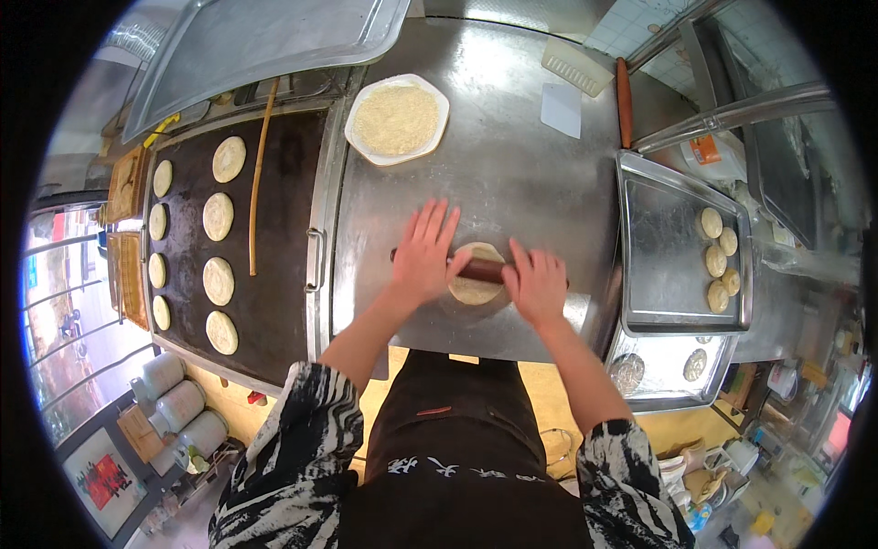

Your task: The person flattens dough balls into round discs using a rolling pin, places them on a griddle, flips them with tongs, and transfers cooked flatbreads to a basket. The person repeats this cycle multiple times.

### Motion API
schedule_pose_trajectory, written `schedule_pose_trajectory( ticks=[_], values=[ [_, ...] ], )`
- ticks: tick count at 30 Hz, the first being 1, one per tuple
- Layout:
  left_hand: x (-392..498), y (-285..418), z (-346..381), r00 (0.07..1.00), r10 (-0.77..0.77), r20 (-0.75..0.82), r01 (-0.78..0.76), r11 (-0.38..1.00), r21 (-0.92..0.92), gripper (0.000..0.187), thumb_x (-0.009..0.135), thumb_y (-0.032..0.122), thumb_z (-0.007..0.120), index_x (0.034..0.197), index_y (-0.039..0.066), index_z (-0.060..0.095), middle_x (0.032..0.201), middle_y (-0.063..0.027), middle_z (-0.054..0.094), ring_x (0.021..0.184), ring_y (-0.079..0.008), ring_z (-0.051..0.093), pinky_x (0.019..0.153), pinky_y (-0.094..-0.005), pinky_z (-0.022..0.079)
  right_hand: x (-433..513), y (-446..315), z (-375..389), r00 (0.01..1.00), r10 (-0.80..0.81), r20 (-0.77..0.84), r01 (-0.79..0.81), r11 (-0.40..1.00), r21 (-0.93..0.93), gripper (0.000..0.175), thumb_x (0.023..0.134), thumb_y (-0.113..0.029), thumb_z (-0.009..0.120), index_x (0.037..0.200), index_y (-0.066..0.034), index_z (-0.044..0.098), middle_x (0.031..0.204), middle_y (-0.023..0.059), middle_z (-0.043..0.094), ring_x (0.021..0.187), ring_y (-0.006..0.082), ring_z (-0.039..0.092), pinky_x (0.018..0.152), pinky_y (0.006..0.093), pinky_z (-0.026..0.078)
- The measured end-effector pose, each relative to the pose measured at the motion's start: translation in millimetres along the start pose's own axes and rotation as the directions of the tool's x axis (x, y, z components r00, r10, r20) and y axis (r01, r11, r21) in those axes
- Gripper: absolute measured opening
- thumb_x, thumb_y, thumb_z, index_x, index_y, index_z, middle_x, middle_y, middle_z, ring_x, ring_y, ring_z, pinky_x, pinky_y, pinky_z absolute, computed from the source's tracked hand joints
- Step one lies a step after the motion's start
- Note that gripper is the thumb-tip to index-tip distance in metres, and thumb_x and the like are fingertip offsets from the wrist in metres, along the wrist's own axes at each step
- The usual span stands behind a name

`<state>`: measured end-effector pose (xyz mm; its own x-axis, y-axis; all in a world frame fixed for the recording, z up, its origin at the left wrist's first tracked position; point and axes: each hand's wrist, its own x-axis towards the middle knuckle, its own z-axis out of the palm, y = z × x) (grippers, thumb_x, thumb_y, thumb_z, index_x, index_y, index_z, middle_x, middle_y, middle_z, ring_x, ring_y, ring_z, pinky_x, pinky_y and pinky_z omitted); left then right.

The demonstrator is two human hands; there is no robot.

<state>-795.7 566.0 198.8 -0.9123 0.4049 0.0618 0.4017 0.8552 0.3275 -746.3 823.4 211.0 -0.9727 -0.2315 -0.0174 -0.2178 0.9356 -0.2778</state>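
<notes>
A dark wooden rolling pin (480, 270) lies across a round of flattened dough (477, 291) on the steel worktop (439, 185). On the pin's left part rests my left hand (424, 257), its fingers stretched away from me and the thumb pointing towards the dough. My right hand (538, 281) lies over the right part, palm down, slightly blurred. Both hands press on the pin rather than wrap around it. Dough shows in front of and behind the pin, between the hands. Beyond them stands a white plate (442, 130) of pale crumbly grains, probably sesame seeds (396, 118).
Left is a dark griddle (291, 171) with several flat dough rounds (218, 281) and a thin wooden stick (259, 171). Right, a metal tray (638, 274) holds several dough balls (715, 261). Scrapers (561, 110) and a second rolling pin (623, 103) lie at the back right.
</notes>
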Motion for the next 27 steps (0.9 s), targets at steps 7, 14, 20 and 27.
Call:
schedule_pose_trajectory(
  ticks=[7,14,20,27],
  values=[
    [-62.5,53.7,-18.4,0.976,-0.155,0.155,0.195,0.936,-0.292,0.073,0.1,0.04,0.07,0.159,0.005,0.047,0.159,-0.0228,0.05,0.143,-0.0407,0.051,0.118,-0.0563,0.043,-83.3,-33.8,5.4,0.985,-0.093,-0.148,0.113,0.984,0.135,0.044,0.087,-0.011,0.075,0.129,-0.012,0.063,0.128,0.0047,0.067,0.117,0.0274,0.065,0.102,0.0484,0.045],
    [18.8,64.3,17.3,0.812,-0.355,0.463,0.422,0.905,-0.046,0.046,0.089,0.025,0.078,0.128,0.003,0.068,0.144,-0.0205,0.06,0.13,-0.0387,0.06,0.107,-0.0526,0.053,-122.0,-44.1,-16.2,0.985,-0.083,-0.151,0.111,0.976,0.187,0.059,0.073,-0.005,0.083,0.128,-0.0138,0.062,0.131,0.0046,0.067,0.12,0.0271,0.064,0.103,0.0483,0.043],
    [11.5,51.7,-9.1,0.823,-0.122,0.554,0.357,0.87,-0.339,0.036,0.087,0.021,0.079,0.115,0.0,0.072,0.123,-0.0239,0.068,0.118,-0.0389,0.067,0.103,-0.048,0.056,-161.8,-42.5,-35.2,0.996,-0.056,-0.07,0.07,0.97,0.233,0.054,0.078,-0.006,0.08,0.128,-0.0154,0.063,0.134,0.0041,0.066,0.123,0.0267,0.064,0.106,0.0489,0.041],
    [-78.5,57.3,-49.9,0.921,-0.364,0.135,0.384,0.797,-0.466,0.051,0.093,0.035,0.079,0.133,0.005,0.067,0.117,-0.0161,0.07,0.115,-0.0395,0.067,0.104,-0.0501,0.053,-163.5,-35.5,-45.1,0.995,-0.051,-0.087,0.069,0.974,0.217,0.053,0.078,-0.006,0.08,0.129,-0.0144,0.064,0.133,0.0047,0.067,0.121,0.0269,0.064,0.105,0.0494,0.042]
  ],
)
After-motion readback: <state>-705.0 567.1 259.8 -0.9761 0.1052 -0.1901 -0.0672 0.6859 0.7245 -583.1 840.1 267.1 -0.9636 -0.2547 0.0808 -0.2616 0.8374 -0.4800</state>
